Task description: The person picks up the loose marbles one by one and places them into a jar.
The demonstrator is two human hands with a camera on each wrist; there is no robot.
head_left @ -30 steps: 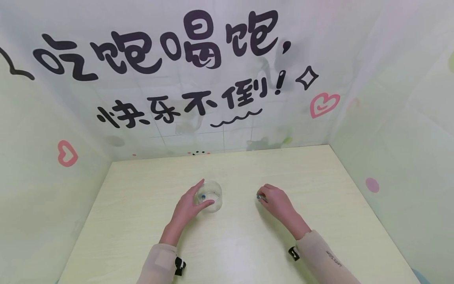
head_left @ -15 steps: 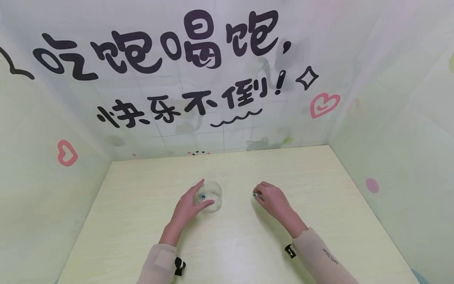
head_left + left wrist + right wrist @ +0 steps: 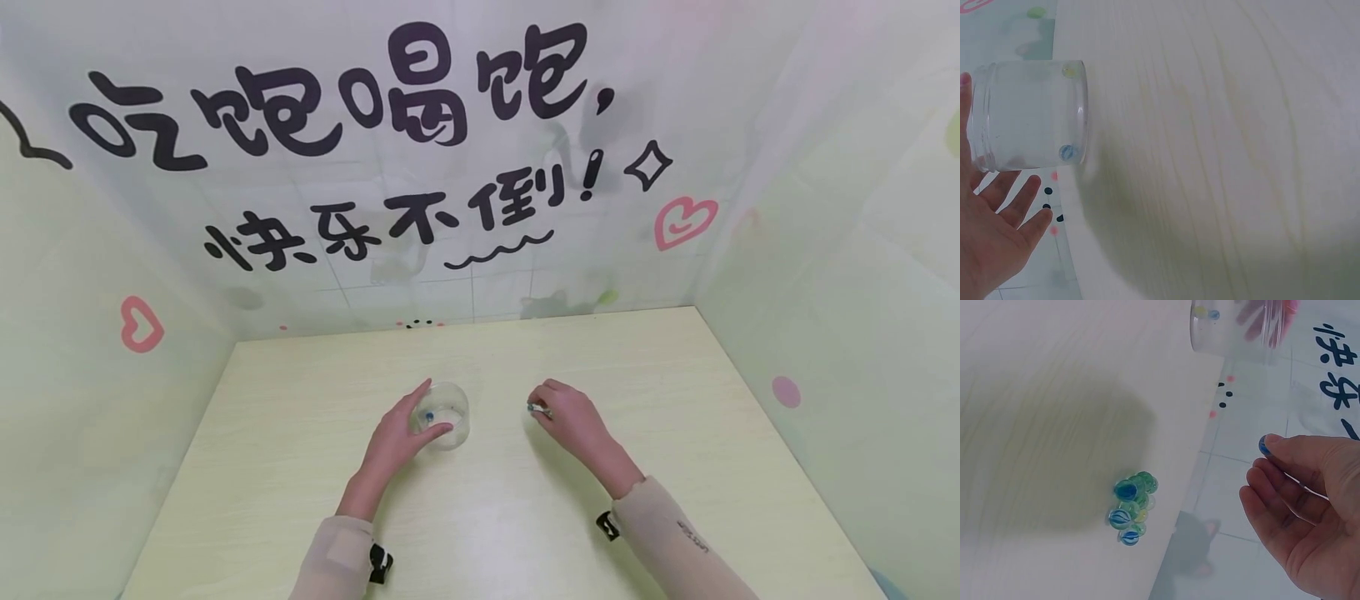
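A clear jar (image 3: 450, 437) stands upright on the table, with a few glass marbles at its bottom, among them a blue marble (image 3: 1068, 152) and a yellowish marble (image 3: 1070, 70). My left hand (image 3: 397, 433) holds the jar near its rim, thumb and forefinger on either side, the other fingers spread apart. To the right of the jar, my right hand (image 3: 573, 421) pinches a blue marble (image 3: 1264, 445) between thumb and fingertip, raised off the table. Several green, blue-striped and yellow marbles (image 3: 1130, 509) lie clustered on the tabletop in the right wrist view; the right hand hides them from the head view.
The pale wood-grain table (image 3: 480, 533) ends at a back wall (image 3: 480, 283) printed with large black characters and small drawings. Side walls rise on the left (image 3: 97, 417) and right (image 3: 847, 375).
My right hand has moved a little left and away from me, toward the jar, with the marble pinched in it. The left hand and the jar have stayed put.
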